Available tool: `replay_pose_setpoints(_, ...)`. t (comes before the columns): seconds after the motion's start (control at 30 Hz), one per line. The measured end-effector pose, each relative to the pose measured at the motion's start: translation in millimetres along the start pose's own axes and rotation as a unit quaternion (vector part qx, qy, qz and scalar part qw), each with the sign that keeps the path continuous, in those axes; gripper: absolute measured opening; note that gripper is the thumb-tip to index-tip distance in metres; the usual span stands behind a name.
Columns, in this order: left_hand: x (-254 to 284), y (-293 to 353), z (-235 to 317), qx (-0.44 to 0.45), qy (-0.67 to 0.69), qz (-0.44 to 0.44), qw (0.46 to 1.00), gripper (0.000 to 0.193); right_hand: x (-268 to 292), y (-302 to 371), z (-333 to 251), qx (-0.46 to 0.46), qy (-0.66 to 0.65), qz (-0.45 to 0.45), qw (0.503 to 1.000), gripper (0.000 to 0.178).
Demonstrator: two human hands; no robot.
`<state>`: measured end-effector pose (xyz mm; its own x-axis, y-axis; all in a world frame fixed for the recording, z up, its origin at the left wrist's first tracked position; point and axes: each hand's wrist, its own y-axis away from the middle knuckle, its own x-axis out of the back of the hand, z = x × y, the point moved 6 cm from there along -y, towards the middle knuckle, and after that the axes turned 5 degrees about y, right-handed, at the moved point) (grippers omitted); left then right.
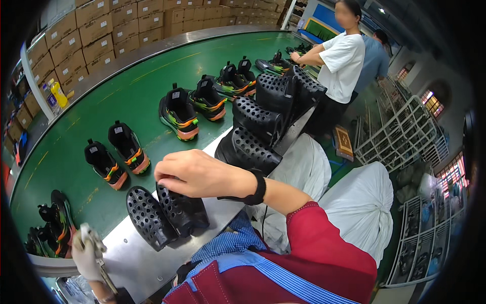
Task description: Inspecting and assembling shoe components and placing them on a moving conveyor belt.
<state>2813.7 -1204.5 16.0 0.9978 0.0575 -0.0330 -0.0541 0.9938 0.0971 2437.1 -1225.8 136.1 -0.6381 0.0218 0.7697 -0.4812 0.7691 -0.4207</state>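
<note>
My right hand (185, 173), with a black band on its wrist, reaches across from the right. Its fingers are curled at the toe end of a black perforated clog-shaped piece (186, 212), partly covering it. Against that piece lies a matching black perforated piece (148, 217), toe pointing away from me. At the lower left, my left hand (86, 256) wears a whitish glove and is closed around a metal tool (105, 273) with a dark end; blur hides its exact kind. Just beyond both pieces stands a pair of black sneakers with orange and green soles (130, 147).
Several more sneakers (178, 112) stand along the green belt (116, 101). Large black perforated pieces (257, 117) crowd the metal edge at right. White sacks (354, 200) bulge beside me. Further along, a person in a white shirt (344, 66) handles shoes. Cartons (96, 28) line the back.
</note>
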Motion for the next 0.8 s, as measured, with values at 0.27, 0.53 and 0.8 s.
replay_pose_setpoints(0.27,-195.1,-63.7,122.8,-0.146,-0.106,-0.124,0.976,0.039,-8.4,-36.7,14.2,-0.055,-0.282,0.031,0.957,0.034)
replay_pose_setpoints(0.53,-244.8,-94.1,107.1,-0.116,-0.016,-0.255,0.96,0.031,0.8,-26.4,49.3,-0.109,-0.528,0.067,0.84,0.02)
replay_pose_setpoints(0.8,-261.5,-86.0,98.9,-0.033,0.234,-0.38,0.894,0.042,-4.3,-36.8,78.9,-0.073,-0.568,0.055,0.818,0.038)
